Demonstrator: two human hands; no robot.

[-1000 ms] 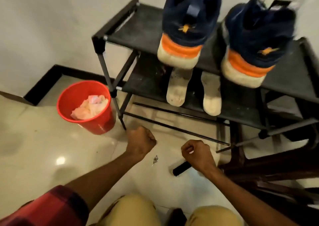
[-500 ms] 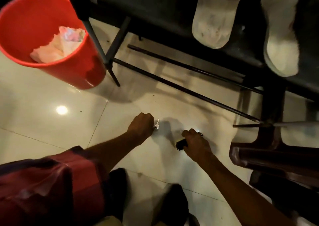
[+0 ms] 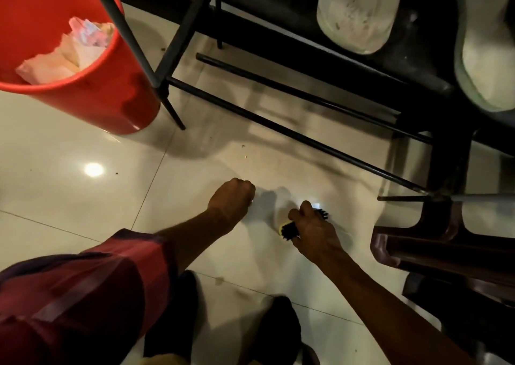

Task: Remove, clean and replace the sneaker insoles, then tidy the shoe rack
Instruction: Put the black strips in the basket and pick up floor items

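Observation:
Two dirty whitish insoles, one [image 3: 356, 16] and the other [image 3: 482, 66], lie on the lower shelf of the black shoe rack [image 3: 278, 10] at the top right. The sneakers are out of view. Down at the tiled floor, my right hand [image 3: 315, 233] grips a black-bristled brush [image 3: 288, 229] with a yellow edge. My left hand [image 3: 231, 197] is a fist just left of it, fingers curled over a small metal object [image 3: 251, 200] of which only a glint shows.
A red bucket [image 3: 97, 97] holding a crumpled pale cloth [image 3: 69, 52] stands at the top left against the rack's leg [image 3: 133, 44]. Thin black rack bars [image 3: 278, 125] cross above the floor. A dark brown plastic chair [image 3: 446, 247] stands at the right. My feet are below.
The view has dropped from the sneakers to the floor. My left hand reached the small metal object and closed over it. My right hand keeps its grip on the brush, now lower at the floor.

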